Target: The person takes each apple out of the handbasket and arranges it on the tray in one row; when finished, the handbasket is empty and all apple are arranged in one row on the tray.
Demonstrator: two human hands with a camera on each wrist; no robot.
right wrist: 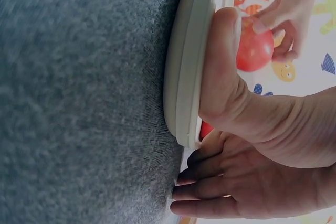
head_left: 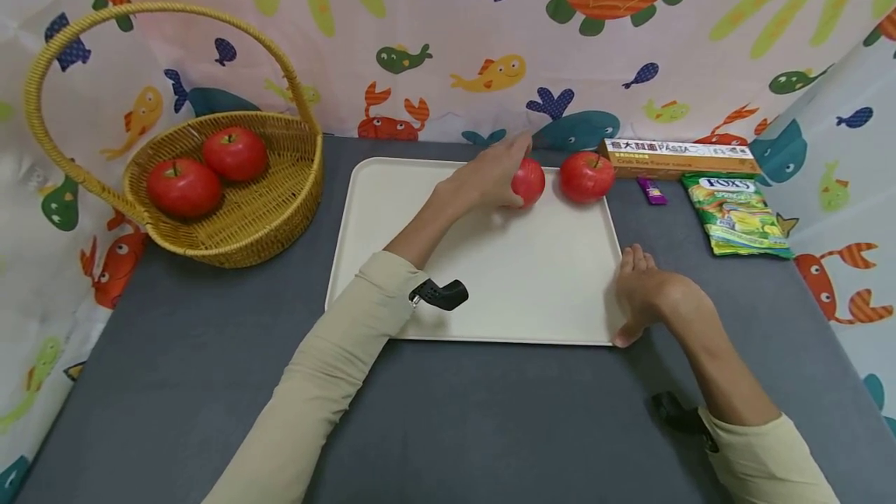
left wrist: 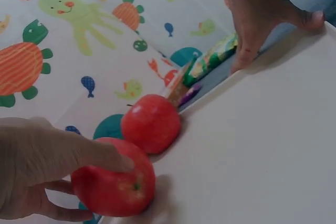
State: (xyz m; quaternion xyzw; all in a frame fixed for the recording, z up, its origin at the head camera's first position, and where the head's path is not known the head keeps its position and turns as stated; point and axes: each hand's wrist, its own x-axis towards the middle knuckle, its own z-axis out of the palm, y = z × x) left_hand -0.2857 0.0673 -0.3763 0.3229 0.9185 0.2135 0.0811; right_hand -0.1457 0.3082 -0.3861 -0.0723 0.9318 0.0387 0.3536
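While only the head view catches the basket (head_left: 285,229) and its two apples (head_left: 183,188), off the left edge of the tray (head_left: 518,278), the left wrist view shows the left hand (left wrist: 47,156), thumb and fingers pinching a red apple (left wrist: 118,192) at the far edge! Glossy, yellowish round the stem. A second apple (head_left: 586,177) hems it in at the far right corner. Right hand (head_left: 645,294): fingers straight, thumb on the right rim; brown box (head_left: 679,160), purple sweet (head_left: 652,191), green packet (head_left: 738,216) beyond that edge.

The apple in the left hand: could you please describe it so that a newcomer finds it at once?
Find the large white tray. Near its far right corner, the wanted apple is left of another red apple. Only the wanted one is gripped by the left hand.
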